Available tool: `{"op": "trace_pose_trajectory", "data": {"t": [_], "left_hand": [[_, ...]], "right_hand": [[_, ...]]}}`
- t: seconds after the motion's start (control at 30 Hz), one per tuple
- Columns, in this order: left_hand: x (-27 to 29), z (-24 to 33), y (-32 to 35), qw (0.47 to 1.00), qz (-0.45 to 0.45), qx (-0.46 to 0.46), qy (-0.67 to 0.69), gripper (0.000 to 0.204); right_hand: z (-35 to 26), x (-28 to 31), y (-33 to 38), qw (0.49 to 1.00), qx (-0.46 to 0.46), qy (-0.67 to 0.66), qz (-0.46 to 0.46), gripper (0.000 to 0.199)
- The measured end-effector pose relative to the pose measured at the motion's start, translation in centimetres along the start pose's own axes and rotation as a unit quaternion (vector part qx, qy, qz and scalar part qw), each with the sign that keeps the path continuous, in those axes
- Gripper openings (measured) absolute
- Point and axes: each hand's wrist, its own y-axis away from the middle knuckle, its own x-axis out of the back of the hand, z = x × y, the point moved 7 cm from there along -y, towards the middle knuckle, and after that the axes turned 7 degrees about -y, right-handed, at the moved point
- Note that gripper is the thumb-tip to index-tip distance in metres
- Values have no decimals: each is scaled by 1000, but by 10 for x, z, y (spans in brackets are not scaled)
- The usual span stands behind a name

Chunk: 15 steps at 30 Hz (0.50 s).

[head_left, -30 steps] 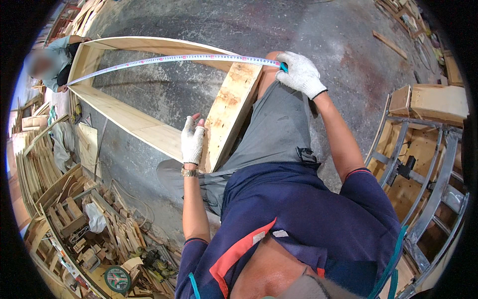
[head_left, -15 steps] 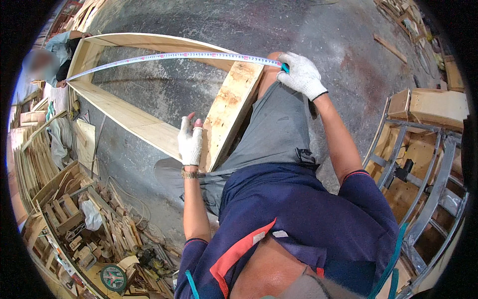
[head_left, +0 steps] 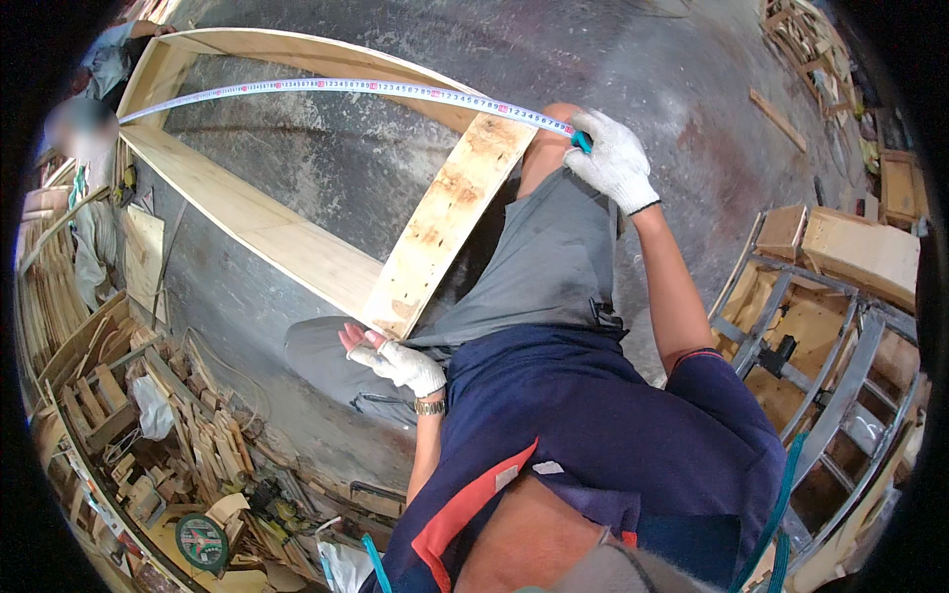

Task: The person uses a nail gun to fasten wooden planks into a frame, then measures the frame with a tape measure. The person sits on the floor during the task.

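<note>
A long rectangular frame of pale wooden boards (head_left: 440,232) lies on the floor, its near end board by my knees. My right hand (head_left: 615,163), in a white knit glove, grips a teal tape measure (head_left: 581,142) beside the frame's near right corner. The white blade runs out from it, bowed above the frame's opening, to the far left corner. My left hand (head_left: 397,364) wears a white glove with some fingertips bare. It is held palm up, fingers apart, near the near left corner, and holds nothing.
Another person (head_left: 89,124) crouches at the frame's far end, partly cut off. Scrap wood (head_left: 203,425) fills a bin at lower left. To the right stands a metal rack (head_left: 840,385) with wooden boxes. A loose stick (head_left: 777,119) lies on the concrete floor.
My left hand has drawn back from beside the near end board toward my body and turned palm up. My right hand still holds the tape measure. The other person has bent lower.
</note>
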Motion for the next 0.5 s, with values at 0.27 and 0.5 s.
{"op": "trace_pose_trajectory", "data": {"t": [0.27,0.5], "left_hand": [[-1,-19,1,989,92,15,115,52],[6,-23,-3,979,170,47,102,53]], "right_hand": [[1,-4,1,1000,9,20,4,43],[-3,0,0,1000,11,17,-9,41]]}}
